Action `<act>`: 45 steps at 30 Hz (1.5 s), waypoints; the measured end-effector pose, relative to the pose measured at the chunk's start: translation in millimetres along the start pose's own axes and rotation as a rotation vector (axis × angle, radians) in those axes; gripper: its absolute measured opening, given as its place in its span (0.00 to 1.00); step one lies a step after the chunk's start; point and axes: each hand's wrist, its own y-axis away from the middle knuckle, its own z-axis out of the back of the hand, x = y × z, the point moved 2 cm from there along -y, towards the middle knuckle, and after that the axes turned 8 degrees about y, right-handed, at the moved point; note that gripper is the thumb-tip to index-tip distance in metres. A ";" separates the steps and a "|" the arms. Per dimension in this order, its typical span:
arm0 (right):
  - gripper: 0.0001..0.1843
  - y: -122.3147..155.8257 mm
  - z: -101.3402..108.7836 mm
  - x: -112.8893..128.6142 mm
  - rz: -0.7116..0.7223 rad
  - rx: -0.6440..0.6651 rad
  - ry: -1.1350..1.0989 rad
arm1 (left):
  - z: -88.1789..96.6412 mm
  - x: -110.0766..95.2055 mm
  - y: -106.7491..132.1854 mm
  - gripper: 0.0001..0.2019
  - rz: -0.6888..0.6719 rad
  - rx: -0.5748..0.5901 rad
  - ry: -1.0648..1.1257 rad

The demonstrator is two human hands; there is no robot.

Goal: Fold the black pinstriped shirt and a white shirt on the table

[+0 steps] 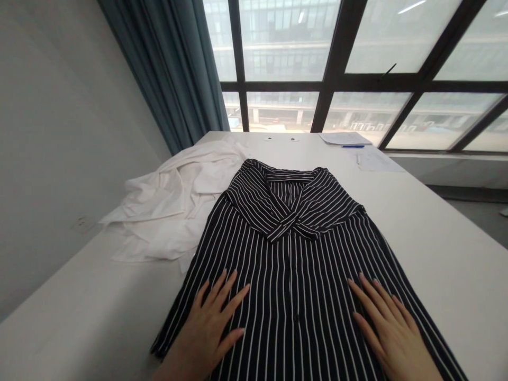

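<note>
- And here's the striped garment (273,286), spread out on the white table (448,254), crossed bands at its far end!
- Left hand (210,320): palm down on the garment's left side, open, fingers fanned wide.
- Right hand (391,330): open too, resting on the garment's right side, fingers slightly closer together.
- Rumpled white cloth (174,201), just left of the garment.
- Blue pen (353,146), beyond the garment, to the right.

No legible text, labels, brands or numbers.
Paper sheets (344,138) at far right corner of the table (448,248), loose sheet (379,163) by its right edge: any print too faint to read. Pale shapes (383,127) outside window: can't tell if lettering.
</note>
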 end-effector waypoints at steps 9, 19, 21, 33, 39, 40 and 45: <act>0.22 -3.1 -5.4 -67.9 -0.160 -0.058 -0.172 | 3.3 62.1 11.4 0.23 0.177 -0.170 0.006; 0.27 -79.4 -9.8 -111.3 -0.286 -0.027 -0.018 | 25.0 94.8 -67.4 0.22 0.207 -0.266 0.071; 0.28 -78.6 -26.6 -113.3 -0.312 -0.012 -0.017 | 8.4 95.2 -67.6 0.22 0.244 -0.255 0.049; 0.36 -53.7 -65.4 -160.4 -0.317 0.116 -0.061 | 0.9 114.4 -61.4 0.19 0.254 -0.283 0.150; 0.35 -66.8 -55.8 -148.2 -0.184 0.113 -0.077 | 24.9 129.7 -98.5 0.18 0.190 -0.270 0.243; 0.34 -76.2 -52.7 -144.0 -0.175 0.103 -0.066 | 26.2 134.4 -109.7 0.18 0.178 -0.263 0.274; 0.33 -154.7 -46.9 -136.4 -0.192 0.098 -0.160 | 24.7 162.3 -184.3 0.17 0.179 -0.266 0.385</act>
